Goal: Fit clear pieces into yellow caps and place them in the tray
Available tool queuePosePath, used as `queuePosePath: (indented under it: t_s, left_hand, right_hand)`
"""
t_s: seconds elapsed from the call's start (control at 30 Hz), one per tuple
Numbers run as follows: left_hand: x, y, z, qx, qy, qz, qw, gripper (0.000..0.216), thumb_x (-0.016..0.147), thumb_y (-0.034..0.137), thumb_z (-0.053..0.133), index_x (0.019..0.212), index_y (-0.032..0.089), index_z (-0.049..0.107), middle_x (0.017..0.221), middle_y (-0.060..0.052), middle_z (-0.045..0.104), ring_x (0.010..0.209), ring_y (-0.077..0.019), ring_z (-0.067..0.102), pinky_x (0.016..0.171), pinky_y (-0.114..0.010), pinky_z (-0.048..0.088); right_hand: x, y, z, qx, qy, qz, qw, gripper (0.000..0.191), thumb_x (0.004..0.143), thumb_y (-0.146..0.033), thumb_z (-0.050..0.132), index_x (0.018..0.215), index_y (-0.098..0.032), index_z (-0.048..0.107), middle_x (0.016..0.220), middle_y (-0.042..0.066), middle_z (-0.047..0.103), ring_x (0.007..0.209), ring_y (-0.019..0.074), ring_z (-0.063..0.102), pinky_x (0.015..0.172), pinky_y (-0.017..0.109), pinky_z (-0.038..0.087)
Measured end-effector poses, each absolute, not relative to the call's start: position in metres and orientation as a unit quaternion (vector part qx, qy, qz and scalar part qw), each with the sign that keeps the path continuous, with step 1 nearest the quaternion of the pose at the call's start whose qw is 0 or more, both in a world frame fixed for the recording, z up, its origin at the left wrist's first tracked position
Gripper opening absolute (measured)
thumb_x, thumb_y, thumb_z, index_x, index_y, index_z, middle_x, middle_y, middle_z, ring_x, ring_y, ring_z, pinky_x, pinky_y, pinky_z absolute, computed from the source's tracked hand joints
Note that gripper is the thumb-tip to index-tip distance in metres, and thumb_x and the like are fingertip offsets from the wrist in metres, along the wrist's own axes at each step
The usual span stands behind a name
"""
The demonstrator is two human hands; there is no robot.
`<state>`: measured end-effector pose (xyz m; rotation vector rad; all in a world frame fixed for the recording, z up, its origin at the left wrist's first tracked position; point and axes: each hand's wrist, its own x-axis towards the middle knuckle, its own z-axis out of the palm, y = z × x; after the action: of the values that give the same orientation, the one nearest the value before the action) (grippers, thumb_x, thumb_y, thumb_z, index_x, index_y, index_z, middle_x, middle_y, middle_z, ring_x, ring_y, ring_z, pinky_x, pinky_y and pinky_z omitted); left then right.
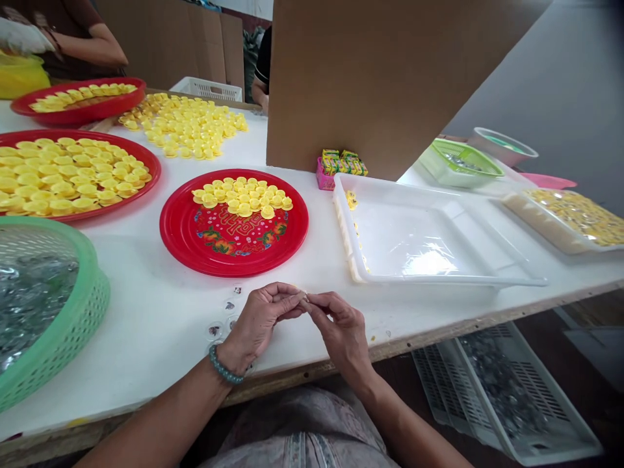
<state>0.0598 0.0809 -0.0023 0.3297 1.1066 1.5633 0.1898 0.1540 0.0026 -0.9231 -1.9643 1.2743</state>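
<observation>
— What were you holding?
— My left grip (260,318) and right grip (341,333) pinched together one small pale piece (303,296), above the counter (146,305) edge.
— And the containers?
— The red plate (171,239) held yellow caps (241,195); the green basket (73,325) held silvery pieces (29,286).

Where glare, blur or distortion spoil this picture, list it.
Head view: glare washes out the bottom of the white tray; head view: the lens bows the table edge and stretches the green basket; head view: the small piece pinched between left hand and right hand is too tiny to identify.
</observation>
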Motion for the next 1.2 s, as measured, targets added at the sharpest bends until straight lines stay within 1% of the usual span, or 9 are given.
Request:
queuePosePath:
  t_s: [0.17, 0.37, 0.5, 0.67, 0.77, 0.83, 0.93, 1.03, 1.2]
  left_hand:
    - [0.061, 0.08, -0.005, 0.137, 0.463, 0.687, 0.543, 0.019, 0.069, 0.026, 0.078, 0.079, 0.013, 0.067, 0.084, -0.006, 0.068, 0.084, -0.0169, 0.061, 0.085, -0.031, 0.048]
    - [0.056, 0.08, -0.003, 0.168, 0.503, 0.663, 0.529, 0.022, 0.07, 0.029, 0.077, 0.083, 0.013, 0.07, 0.083, -0.007, 0.068, 0.077, -0.0168, 0.061, 0.076, -0.028, 0.047]
    - [0.057, 0.08, -0.001, 0.16, 0.488, 0.661, 0.548, 0.024, 0.07, 0.03, 0.077, 0.087, 0.014, 0.071, 0.086, -0.007, 0.068, 0.077, -0.0169, 0.062, 0.074, -0.028, 0.047]
    - [0.058, 0.081, -0.001, 0.143, 0.477, 0.68, 0.539, 0.019, 0.07, 0.029, 0.076, 0.079, 0.014, 0.069, 0.082, -0.005, 0.067, 0.078, -0.015, 0.059, 0.076, -0.026, 0.045]
    - [0.054, 0.081, -0.001, 0.144, 0.491, 0.671, 0.537, 0.02, 0.07, 0.031, 0.075, 0.08, 0.014, 0.068, 0.078, -0.005, 0.066, 0.073, -0.0142, 0.058, 0.07, -0.025, 0.044]
    - [0.05, 0.08, 0.0, 0.164, 0.504, 0.658, 0.535, 0.02, 0.071, 0.031, 0.074, 0.08, 0.014, 0.068, 0.076, -0.005, 0.065, 0.069, -0.0132, 0.056, 0.066, -0.024, 0.042]
    - [0.045, 0.079, 0.002, 0.199, 0.512, 0.626, 0.554, 0.024, 0.067, 0.026, 0.076, 0.086, 0.013, 0.068, 0.076, -0.005, 0.064, 0.067, -0.013, 0.054, 0.063, -0.024, 0.04]
    - [0.042, 0.078, 0.006, 0.211, 0.499, 0.594, 0.594, 0.037, 0.064, 0.019, 0.075, 0.099, 0.013, 0.064, 0.072, -0.003, 0.063, 0.065, -0.0128, 0.052, 0.062, -0.024, 0.039]
    - [0.043, 0.078, 0.01, 0.232, 0.486, 0.557, 0.632, 0.056, 0.059, 0.012, 0.071, 0.113, 0.011, 0.055, 0.068, 0.0, 0.061, 0.062, -0.0125, 0.05, 0.063, -0.026, 0.037]
  right_hand:
    - [0.186, 0.153, -0.006, -0.387, -0.679, 0.546, 0.301, 0.017, 0.078, -0.035, 0.066, 0.078, -0.019, 0.066, 0.071, 0.001, 0.065, 0.065, 0.0132, 0.055, 0.063, 0.026, 0.046]
    - [0.183, 0.164, -0.002, -0.342, -0.65, 0.607, 0.303, 0.015, 0.078, -0.032, 0.066, 0.083, -0.019, 0.06, 0.077, 0.0, 0.061, 0.071, 0.0125, 0.055, 0.069, 0.026, 0.046]
    - [0.178, 0.166, -0.001, -0.327, -0.593, 0.667, 0.311, 0.016, 0.076, -0.031, 0.068, 0.082, -0.019, 0.059, 0.077, 0.001, 0.06, 0.071, 0.0125, 0.055, 0.067, 0.025, 0.047]
    - [0.174, 0.156, -0.007, -0.316, -0.552, 0.711, 0.299, 0.014, 0.079, -0.03, 0.065, 0.078, -0.018, 0.058, 0.072, 0.001, 0.06, 0.069, 0.0124, 0.056, 0.068, 0.026, 0.047]
    - [0.181, 0.155, -0.005, -0.314, -0.629, 0.665, 0.254, 0.015, 0.081, -0.032, 0.063, 0.077, -0.018, 0.059, 0.073, 0.002, 0.062, 0.069, 0.0137, 0.057, 0.067, 0.028, 0.048]
    - [0.19, 0.16, 0.001, -0.295, -0.726, 0.575, 0.235, 0.012, 0.081, -0.03, 0.063, 0.078, -0.018, 0.06, 0.075, 0.002, 0.062, 0.07, 0.014, 0.056, 0.066, 0.028, 0.048]
    - [0.202, 0.175, 0.014, -0.207, -0.85, 0.432, 0.22, 0.016, 0.081, -0.023, 0.063, 0.097, -0.021, 0.061, 0.099, 0.006, 0.063, 0.088, 0.0172, 0.059, 0.077, 0.031, 0.049]
    - [0.206, 0.188, 0.028, -0.102, -0.897, 0.393, 0.174, 0.031, 0.086, -0.015, 0.054, 0.115, -0.023, 0.054, 0.122, 0.008, 0.056, 0.11, 0.0186, 0.053, 0.092, 0.035, 0.046]
    - [0.199, 0.192, 0.034, -0.025, -0.913, 0.39, 0.12, 0.036, 0.084, -0.014, 0.057, 0.118, -0.025, 0.055, 0.112, 0.006, 0.063, 0.108, 0.0191, 0.056, 0.092, 0.036, 0.047]
